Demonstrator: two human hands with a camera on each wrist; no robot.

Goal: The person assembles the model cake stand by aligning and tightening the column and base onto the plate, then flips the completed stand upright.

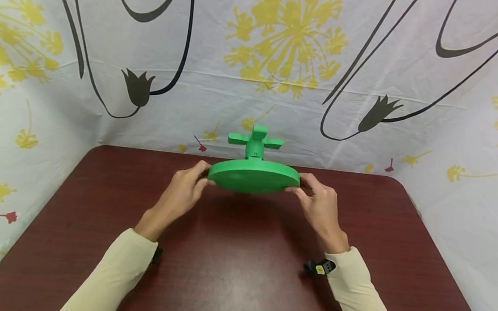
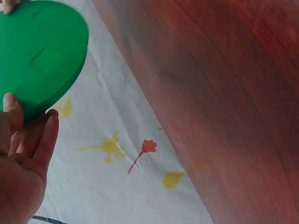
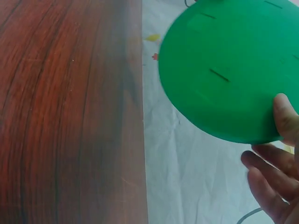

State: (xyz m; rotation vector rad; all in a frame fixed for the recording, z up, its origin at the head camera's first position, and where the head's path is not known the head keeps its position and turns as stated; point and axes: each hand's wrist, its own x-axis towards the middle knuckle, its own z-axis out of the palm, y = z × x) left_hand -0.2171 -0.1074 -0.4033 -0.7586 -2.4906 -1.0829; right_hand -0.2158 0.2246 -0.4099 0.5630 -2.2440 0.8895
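A bright green round base (image 1: 253, 179) is held over the far part of the table, tilted so its flat underside faces me. From its other side rises a short green post (image 1: 255, 148) topped with several stubby arms spread like a cross. My left hand (image 1: 180, 191) pinches the base's left edge between thumb and fingers. On the opposite edge, my right hand (image 1: 321, 207) grips in the same way. Short dark slits mark the flat green face (image 3: 224, 102) in the right wrist view. The left wrist view shows the left thumb (image 2: 13, 112) lying on that face.
The dark red-brown wooden table (image 1: 240, 272) has rounded far corners. White cloth (image 1: 218, 94) with yellow, grey and red flower prints hangs behind it and along both sides. A dark strap with a small device (image 1: 321, 267) is on the right wrist.
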